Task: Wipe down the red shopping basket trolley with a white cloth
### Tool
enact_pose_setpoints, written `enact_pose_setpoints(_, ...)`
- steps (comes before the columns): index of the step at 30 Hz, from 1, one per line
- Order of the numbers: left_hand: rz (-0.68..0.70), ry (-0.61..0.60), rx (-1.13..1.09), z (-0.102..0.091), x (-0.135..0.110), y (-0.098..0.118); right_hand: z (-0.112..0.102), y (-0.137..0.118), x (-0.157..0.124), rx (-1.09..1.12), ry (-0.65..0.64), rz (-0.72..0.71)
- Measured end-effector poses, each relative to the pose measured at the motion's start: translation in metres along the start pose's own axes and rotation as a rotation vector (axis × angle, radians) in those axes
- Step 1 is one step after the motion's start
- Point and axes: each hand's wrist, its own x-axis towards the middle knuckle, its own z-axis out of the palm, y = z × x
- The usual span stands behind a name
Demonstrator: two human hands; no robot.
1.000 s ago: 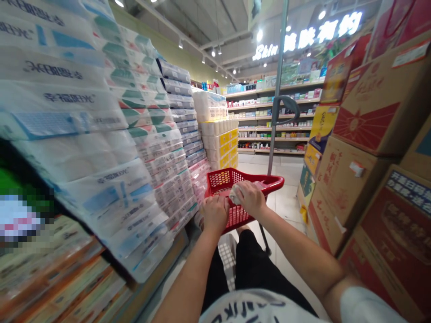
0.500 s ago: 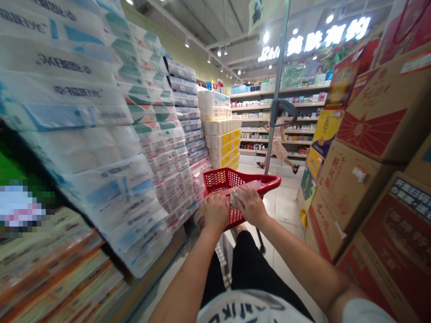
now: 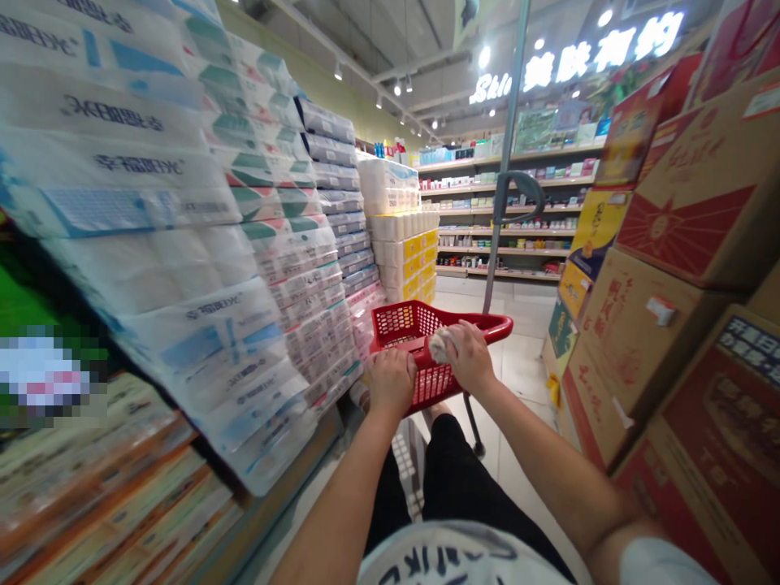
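A red plastic shopping cart [image 3: 397, 319] with a perforated basket stands right in front of my body. My left hand [image 3: 392, 379] is closed around the left part of its handle [image 3: 420, 345]. A crumpled off-white cloth [image 3: 439, 346] is in my right hand [image 3: 470, 359], pressed against the handle farther right. The fingers of my right hand are curled over the cloth. Part of the handle is hidden under the cloth and the hands.
Stacked tissue packs [image 3: 223, 309] line the left. Cardboard boxes [image 3: 639, 313] are piled along the right. Ahead rises a metal door edge with a grey handle [image 3: 517, 197]; shelves of goods [image 3: 475, 213] stand beyond it on a tiled floor [image 3: 517, 406].
My right hand has slid right and slightly up along the handle with the cloth. My left hand stays on the handle. The person walking by the far shelves is out of sight.
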Motion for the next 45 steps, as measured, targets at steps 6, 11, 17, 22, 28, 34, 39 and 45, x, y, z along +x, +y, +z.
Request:
enact_pose_setpoints(6,-0.001,-0.005,-0.005,-0.003,-0.001,0.000,0.005,0.000,0.000,0.081,-0.076,-0.120)
enact_pose_setpoints(11,-0.003,-0.002,-0.021,-0.001,0.000,0.004,0.001,0.008,0.000,0.053,0.069,0.053)
enact_pose_setpoints(17,-0.003,0.009,-0.019,-0.001,-0.001,0.006,-0.005,0.012,-0.006,0.065,0.014,-0.020)
enact_pose_setpoints(22,-0.005,0.017,-0.004,-0.002,-0.001,0.005,-0.003,0.006,-0.005,0.069,0.068,0.057)
enact_pose_setpoints(28,0.002,0.020,-0.018,-0.004,-0.003,0.000,0.001,0.000,0.001,0.113,-0.020,-0.023)
enact_pose_setpoints(34,-0.015,0.021,-0.033,-0.005,-0.003,0.000,0.003,-0.002,0.010,0.106,-0.061,-0.020)
enact_pose_setpoints(39,-0.011,0.022,-0.028,-0.004,-0.003,0.000,0.000,-0.006,0.015,0.080,-0.070,0.078)
enact_pose_setpoints(45,-0.003,0.025,-0.030,-0.005,-0.004,-0.001,0.000,-0.018,0.013,0.104,-0.121,-0.101)
